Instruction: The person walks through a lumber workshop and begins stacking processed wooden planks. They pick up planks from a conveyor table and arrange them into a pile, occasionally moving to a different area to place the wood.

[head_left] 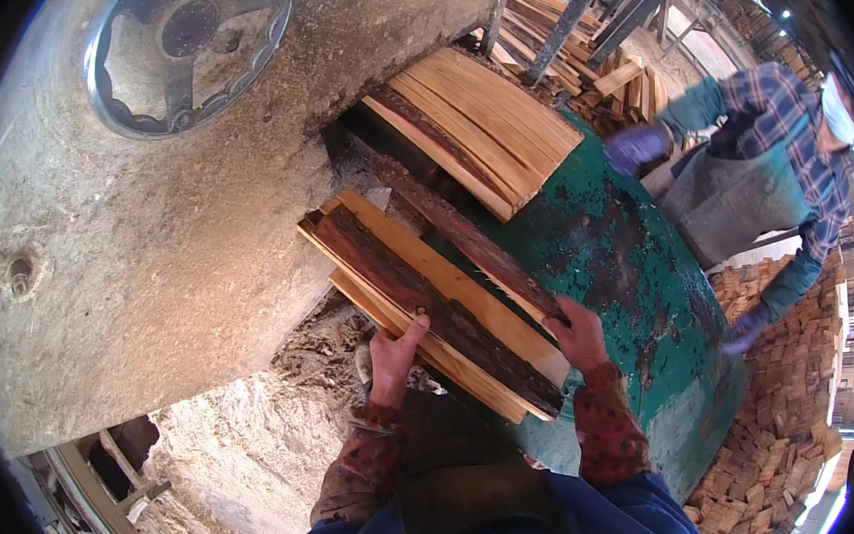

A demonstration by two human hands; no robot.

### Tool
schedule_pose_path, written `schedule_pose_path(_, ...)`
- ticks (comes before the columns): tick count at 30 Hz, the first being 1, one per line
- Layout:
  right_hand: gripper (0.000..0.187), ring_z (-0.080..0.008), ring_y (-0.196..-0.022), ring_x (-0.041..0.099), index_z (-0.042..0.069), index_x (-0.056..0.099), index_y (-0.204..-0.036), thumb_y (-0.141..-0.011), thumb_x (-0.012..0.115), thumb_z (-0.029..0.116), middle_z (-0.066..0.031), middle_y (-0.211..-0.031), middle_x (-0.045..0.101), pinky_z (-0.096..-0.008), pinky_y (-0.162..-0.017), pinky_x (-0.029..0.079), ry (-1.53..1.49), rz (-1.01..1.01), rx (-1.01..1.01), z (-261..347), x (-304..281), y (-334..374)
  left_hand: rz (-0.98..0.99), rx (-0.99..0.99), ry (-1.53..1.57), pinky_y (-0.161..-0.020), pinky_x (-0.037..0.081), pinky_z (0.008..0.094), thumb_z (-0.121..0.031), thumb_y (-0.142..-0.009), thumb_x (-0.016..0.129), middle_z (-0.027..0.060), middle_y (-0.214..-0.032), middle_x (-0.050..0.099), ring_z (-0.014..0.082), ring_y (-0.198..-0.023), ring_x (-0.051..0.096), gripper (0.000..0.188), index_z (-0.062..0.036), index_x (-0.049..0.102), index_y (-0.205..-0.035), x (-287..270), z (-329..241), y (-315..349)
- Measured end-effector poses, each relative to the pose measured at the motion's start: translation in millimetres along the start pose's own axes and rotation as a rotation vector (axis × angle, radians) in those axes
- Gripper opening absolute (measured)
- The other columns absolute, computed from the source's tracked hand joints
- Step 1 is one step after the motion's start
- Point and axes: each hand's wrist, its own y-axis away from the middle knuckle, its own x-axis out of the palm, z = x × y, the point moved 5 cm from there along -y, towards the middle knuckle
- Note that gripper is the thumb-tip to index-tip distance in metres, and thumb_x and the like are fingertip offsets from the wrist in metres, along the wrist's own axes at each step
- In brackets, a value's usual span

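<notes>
My left hand [396, 358] is closed on the near edge of a small stack of wooden boards [444, 304], thumb on top. The stack is tilted, and a dark strip of bark runs along its upper board. My right hand [580, 336] is closed at the right end of a separate bark-edged wood strip [470, 235], close to the stack's right end; its fingers are partly hidden. Beyond that strip, a neat block of boards [483, 131] lies against the machine, on the green worktable [636, 284].
A large dusty machine housing with a handwheel [190, 27] fills the left. Across the worktable stands a person in purple gloves [637, 148] and an apron. Cut wood blocks [768, 394] are piled at right, loose slats [603, 75] at the back. Sawdust [242, 453] covers the lower left.
</notes>
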Motion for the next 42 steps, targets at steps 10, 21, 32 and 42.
schedule_pose_path(10,0.035,-0.0342,-0.101,0.059,0.004,0.063,-0.109,-0.076,0.071,0.012,-0.0142,-0.109,0.063,-0.0402,-0.084,0.048,0.128,-0.169,-0.209,32,-18,50,0.005,-0.108,-0.008,-0.072,0.050,0.0265,-0.031,-0.077,0.081,0.0066,-0.094,0.067,0.0115,-0.082,0.061,0.050,0.0062,0.064,-0.106,-1,5,0)
schedule_pose_path(21,0.045,-0.0395,-0.119,0.046,0.001,0.058,-0.119,-0.080,0.069,0.020,-0.0183,-0.124,0.052,-0.0472,-0.100,0.038,0.023,0.001,-0.274,72,33,49,-0.012,-0.070,-0.134,-0.084,0.047,0.0281,-0.029,-0.080,0.078,0.0046,-0.104,0.065,0.0127,-0.093,0.059,0.048,0.0028,0.064,-0.113,-3,-2,1)
schedule_pose_path(32,0.052,-0.0407,-0.113,0.046,-0.002,0.053,-0.123,-0.082,0.069,0.025,-0.0208,-0.123,0.046,-0.0479,-0.098,0.038,0.018,-0.115,-0.289,78,50,43,-0.008,-0.011,-0.105,-0.079,0.050,0.0269,-0.032,-0.077,0.080,0.0080,-0.100,0.067,0.0126,-0.087,0.061,0.053,0.0056,0.063,-0.111,-1,-3,-1)
schedule_pose_path(42,0.053,-0.0432,-0.118,0.044,-0.003,0.051,-0.125,-0.081,0.069,0.020,-0.0231,-0.127,0.045,-0.0469,-0.099,0.039,-0.080,-0.095,-0.251,85,47,47,-0.027,-0.055,-0.161,-0.067,0.051,0.0271,-0.035,-0.078,0.079,0.0048,-0.094,0.065,0.0129,-0.081,0.060,0.054,0.0020,0.063,-0.113,-3,-5,2)
